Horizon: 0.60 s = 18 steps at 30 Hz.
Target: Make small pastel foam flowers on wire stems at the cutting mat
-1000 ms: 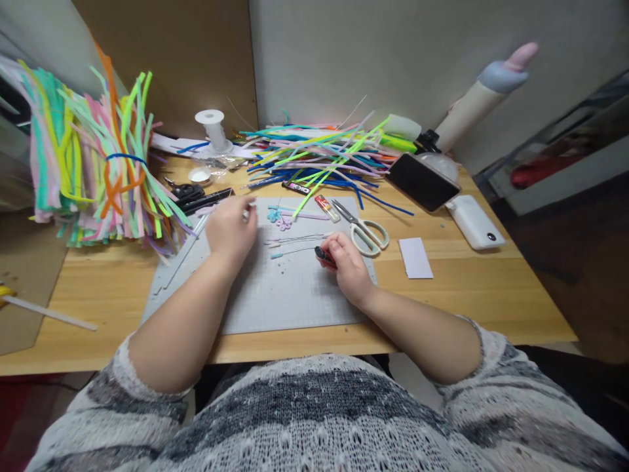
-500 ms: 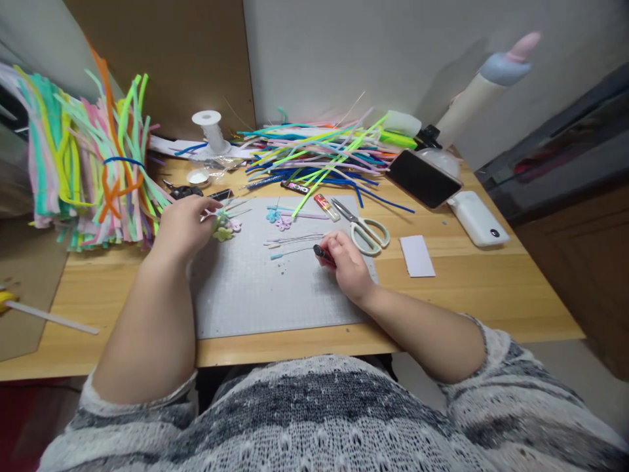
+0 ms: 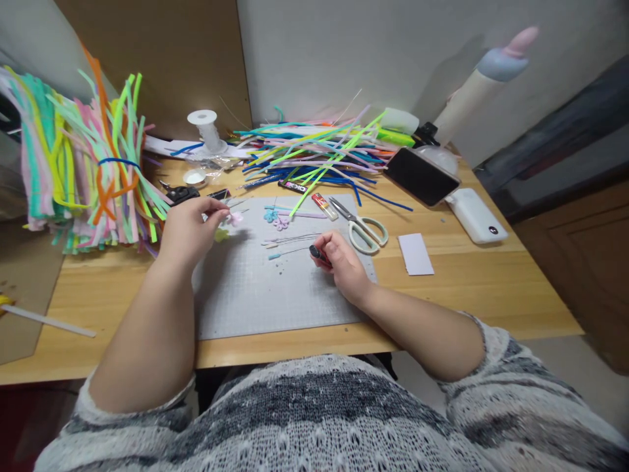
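With finger and thumb pinched together, my left hand (image 3: 189, 229) holds a small pale pink pipe-cleaner flower (image 3: 236, 219) over the left of the grey cutting mat (image 3: 255, 295). A yellow-green flower (image 3: 222, 235) lies just below it, partly hidden. My right hand (image 3: 341, 262) is closed around a small black object (image 3: 317, 254) whose kind I cannot make out. Near that hand lies a thin wire with a blue tip (image 3: 274, 256), beside several bare wires (image 3: 292, 240). A blue flower (image 3: 270, 214) and a lilac flower (image 3: 281, 223) rest higher on the mat.
Scissors (image 3: 367, 235) and a red lighter (image 3: 324, 206) lie behind my right hand. Loose pipe cleaners (image 3: 314, 151) spread along the back, a bundle (image 3: 98, 164) stands left. A phone (image 3: 421, 176), a white power bank (image 3: 476, 216) and a white card (image 3: 415, 254) lie right.
My left hand has moved slightly right, pinched the pink flower and lifted it from beside the yellow-green one. The right hand has barely moved.
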### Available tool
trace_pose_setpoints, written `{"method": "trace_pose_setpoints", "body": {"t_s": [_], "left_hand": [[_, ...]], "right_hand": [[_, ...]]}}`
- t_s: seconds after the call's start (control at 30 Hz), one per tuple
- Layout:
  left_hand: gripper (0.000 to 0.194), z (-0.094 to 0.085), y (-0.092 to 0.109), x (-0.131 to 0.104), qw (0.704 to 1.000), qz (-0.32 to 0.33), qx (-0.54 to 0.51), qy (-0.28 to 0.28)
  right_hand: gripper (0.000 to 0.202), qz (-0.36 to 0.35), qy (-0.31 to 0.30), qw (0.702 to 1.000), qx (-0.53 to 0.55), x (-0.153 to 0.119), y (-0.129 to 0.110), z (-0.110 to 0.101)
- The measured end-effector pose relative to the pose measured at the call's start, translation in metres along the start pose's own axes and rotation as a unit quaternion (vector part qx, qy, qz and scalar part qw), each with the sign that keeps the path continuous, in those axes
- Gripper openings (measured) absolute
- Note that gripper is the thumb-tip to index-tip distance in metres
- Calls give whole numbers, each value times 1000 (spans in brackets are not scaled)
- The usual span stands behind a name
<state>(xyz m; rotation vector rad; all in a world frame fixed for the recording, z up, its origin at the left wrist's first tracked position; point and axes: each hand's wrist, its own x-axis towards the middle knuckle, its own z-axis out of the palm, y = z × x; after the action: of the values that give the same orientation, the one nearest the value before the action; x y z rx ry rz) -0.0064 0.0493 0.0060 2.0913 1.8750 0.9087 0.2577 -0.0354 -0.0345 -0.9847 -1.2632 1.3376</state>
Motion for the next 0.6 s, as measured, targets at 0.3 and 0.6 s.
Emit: {"method": "trace_pose_setpoints", "body": {"t_s": [0.3,0.6], "left_hand": [[8,40,76,-74,960,78,-269,5],[4,50,78,-84,952,168,-257,9]], "right_hand": [[41,30,-24,999,-3,-3,-9,11],[21,-26,84,987,-131,-3,-7,8]]}}
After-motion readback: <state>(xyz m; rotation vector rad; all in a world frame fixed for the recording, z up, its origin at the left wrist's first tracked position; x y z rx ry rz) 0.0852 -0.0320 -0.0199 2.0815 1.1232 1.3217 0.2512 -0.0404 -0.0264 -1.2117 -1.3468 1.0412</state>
